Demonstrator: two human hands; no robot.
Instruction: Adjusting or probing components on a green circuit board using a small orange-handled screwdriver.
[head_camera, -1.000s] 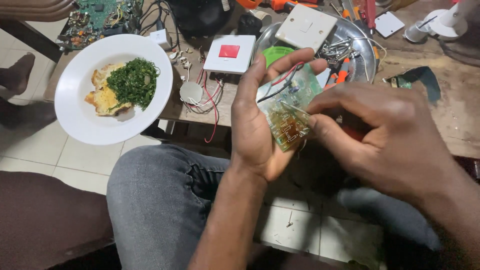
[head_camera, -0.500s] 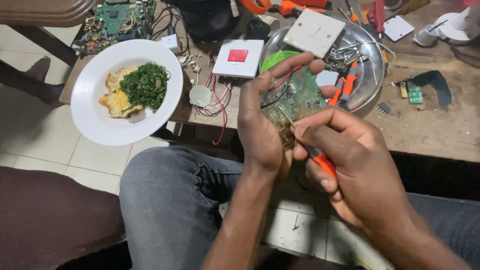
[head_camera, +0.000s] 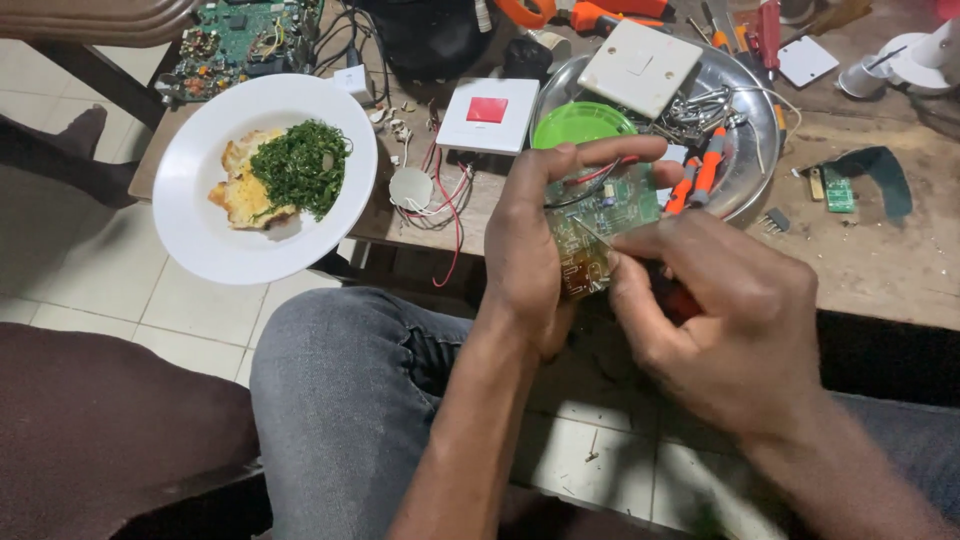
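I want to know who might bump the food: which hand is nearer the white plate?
Left. The left hand, holding the green circuit board, lies right of the white plate; the right hand is farther right still.

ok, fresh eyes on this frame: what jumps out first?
The green circuit board at centre, held in the left hand while the right hand puts a thin tool tip to it. Then the white plate of greens and yellow food at the left table edge, and the metal tray of tools behind the hands.
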